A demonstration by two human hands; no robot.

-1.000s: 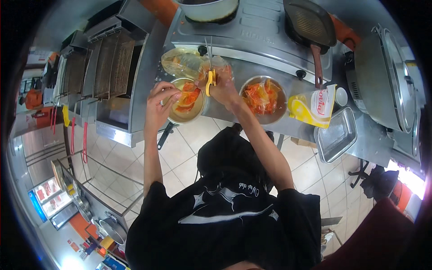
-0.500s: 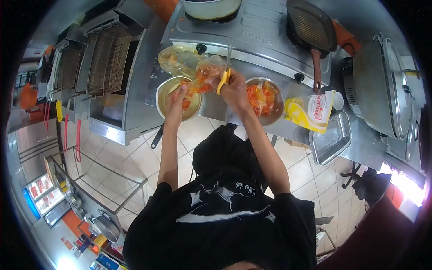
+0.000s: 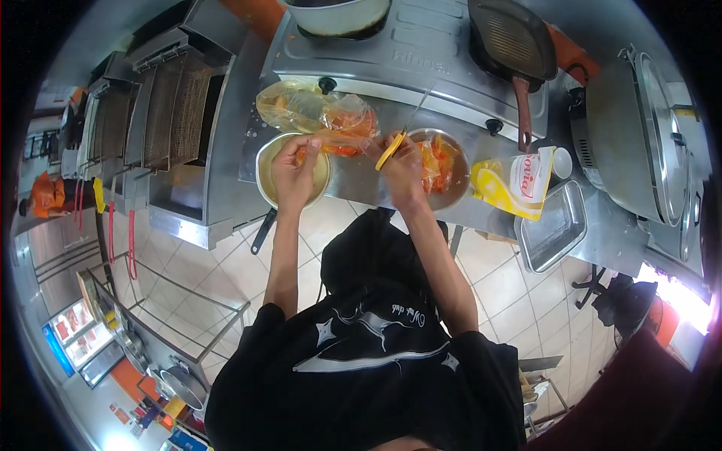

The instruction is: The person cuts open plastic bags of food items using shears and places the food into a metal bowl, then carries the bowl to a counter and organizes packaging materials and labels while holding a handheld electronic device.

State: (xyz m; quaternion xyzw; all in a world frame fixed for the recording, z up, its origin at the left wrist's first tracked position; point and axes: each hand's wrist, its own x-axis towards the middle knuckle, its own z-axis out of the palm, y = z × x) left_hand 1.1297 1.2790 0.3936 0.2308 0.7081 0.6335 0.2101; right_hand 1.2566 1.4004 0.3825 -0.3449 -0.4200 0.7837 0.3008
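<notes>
My left hand [image 3: 295, 171] pinches one side of a clear plastic bag of orange-red food [image 3: 350, 119], above a light saucepan [image 3: 319, 180] with a black handle. The bag is stretched between both hands. In my right hand [image 3: 404, 177] are yellow-handled scissors [image 3: 389, 152], blades pointing up and away toward the stove; its fingertips also touch the bag's right side. Just right of that hand sits a metal bowl [image 3: 460, 180] holding bagged orange-red pieces [image 3: 438, 161]. Behind the saucepan lies a yellowish plastic bag [image 3: 286, 105].
At the back is a stove [image 3: 429, 64] with a white pot [image 3: 338, 19] and a grill pan [image 3: 515, 45]. Rightward stand a yellow-white pouch [image 3: 511, 184], a metal tray [image 3: 553, 233] and a large pot [image 3: 628, 135]. Fryer baskets [image 3: 177, 113] are left; a person in orange [image 3: 47, 195] is beyond.
My right hand has moved slightly right and down, tilting the scissors rightward. My left hand has risen a little, and the bag is now stretched out between the hands.
</notes>
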